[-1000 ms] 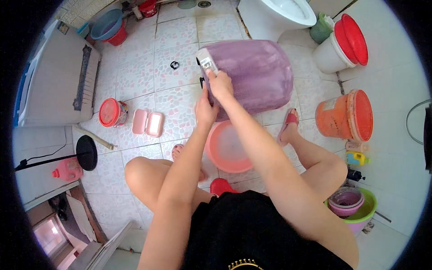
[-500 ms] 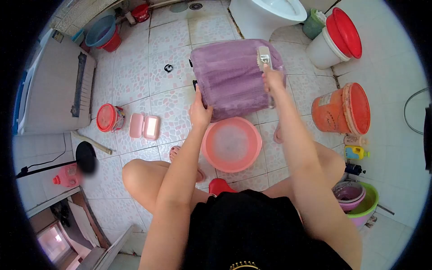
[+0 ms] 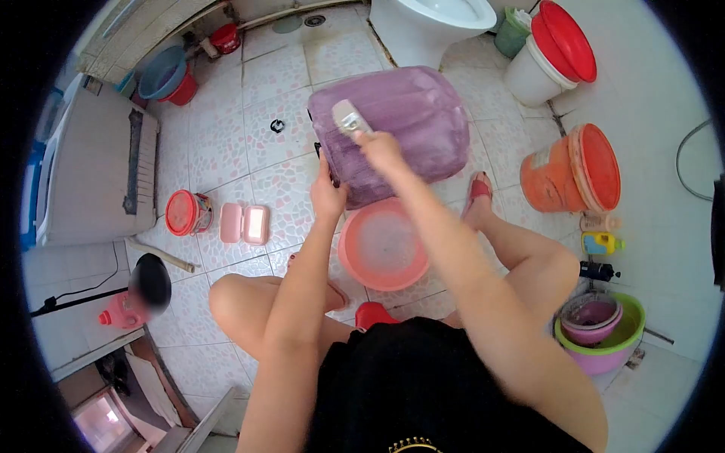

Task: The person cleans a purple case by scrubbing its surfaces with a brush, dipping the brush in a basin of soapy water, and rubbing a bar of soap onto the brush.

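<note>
A purple fabric suitcase lies on the tiled floor in front of me, with black fittings along its left edge and whitish streaks on its right part. My right hand is closed round the handle of a pale scrubbing brush, whose head rests on the suitcase's upper left area. At the lower left edge, my left hand grips the suitcase, fingers partly hidden behind its side. Just below stands a pink basin of cloudy water, partly covered by my right forearm.
To the left are an open pink soap box, a small red-lidded bucket and a white appliance. A toilet stands behind. Along the right wall are an orange bucket, bottles and a green basin.
My right hand has swept the brush from the suitcase's right side to its upper left. The left hand stays on the lower left edge. The view has shifted slightly.
</note>
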Demonstrator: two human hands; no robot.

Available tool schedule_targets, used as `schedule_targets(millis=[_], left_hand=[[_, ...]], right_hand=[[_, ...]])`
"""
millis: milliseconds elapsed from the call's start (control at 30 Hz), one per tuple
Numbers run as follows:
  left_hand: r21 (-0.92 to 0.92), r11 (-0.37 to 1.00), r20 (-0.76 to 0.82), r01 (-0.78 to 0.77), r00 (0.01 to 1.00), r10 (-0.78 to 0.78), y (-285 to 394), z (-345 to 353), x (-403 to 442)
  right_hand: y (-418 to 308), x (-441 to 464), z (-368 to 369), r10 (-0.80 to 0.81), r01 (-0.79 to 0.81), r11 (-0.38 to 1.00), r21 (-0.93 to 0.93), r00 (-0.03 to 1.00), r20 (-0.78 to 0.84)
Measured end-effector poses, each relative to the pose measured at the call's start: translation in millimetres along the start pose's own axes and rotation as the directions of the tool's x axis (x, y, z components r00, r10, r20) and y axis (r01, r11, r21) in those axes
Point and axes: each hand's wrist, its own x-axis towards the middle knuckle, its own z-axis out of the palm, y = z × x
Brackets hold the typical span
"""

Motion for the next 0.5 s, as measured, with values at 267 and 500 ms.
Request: schedule_targets(millis=[267,500], left_hand=[[-0.009,1.0,-0.001,-0.001,1.0,0.001,6.5,-1.7,2.7],[0.025,1.0,-0.022,-0.005,1.0,0.006,-6.6,5.4,4.1]], right_hand=[[45.3,33.0,-157.5,0.25,-0.214,0.932,0.292,0.964,-0.091],[41.6,23.2,-61.9,0.184,-0.119,0.942,0.315,0.965,-0.186]])
